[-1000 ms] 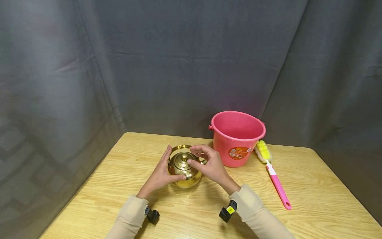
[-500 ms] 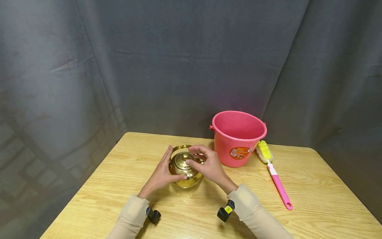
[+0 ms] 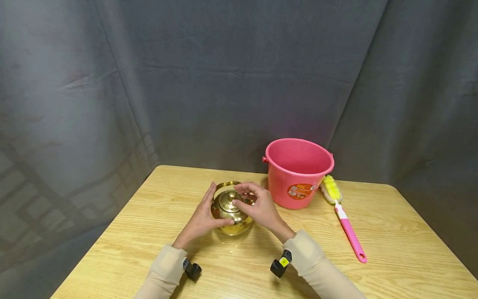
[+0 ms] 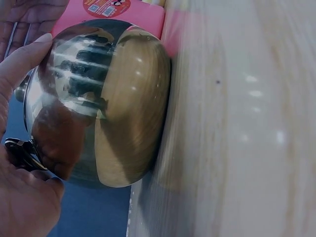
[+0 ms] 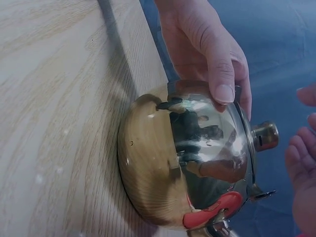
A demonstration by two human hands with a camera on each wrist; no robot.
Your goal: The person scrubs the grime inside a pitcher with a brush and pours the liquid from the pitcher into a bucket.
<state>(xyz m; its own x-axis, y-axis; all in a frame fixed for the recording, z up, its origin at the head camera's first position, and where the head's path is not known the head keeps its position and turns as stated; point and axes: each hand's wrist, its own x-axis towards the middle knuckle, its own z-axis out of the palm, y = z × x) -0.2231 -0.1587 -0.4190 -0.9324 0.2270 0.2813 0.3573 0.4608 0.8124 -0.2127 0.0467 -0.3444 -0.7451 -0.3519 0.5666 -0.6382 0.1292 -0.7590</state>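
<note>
A shiny gold teapot (image 3: 239, 226) with a lid and an arched handle (image 3: 228, 184) stands on the wooden table. My left hand (image 3: 199, 218) holds its left side, thumb (image 4: 27, 59) across the front of the body and fingers behind. Over the lid hovers my right hand (image 3: 261, 207), thumb and fingers parted and loosely bent around the knob (image 5: 265, 135). The right wrist view shows a gap between those fingertips (image 5: 301, 143) and the knob. Most of the spout is hidden behind the right hand in the head view.
Close behind and right of the teapot stands a pink bucket (image 3: 278, 182) with a red label. A brush (image 3: 349, 232) with a pink handle and yellow head lies beside it. Grey curtains (image 3: 239, 83) hang behind the wooden table (image 3: 157, 199).
My right hand has shifted very slightly left over the lid. The left hand keeps its hold and the teapot stays in place, while the whole head view has drifted a little.
</note>
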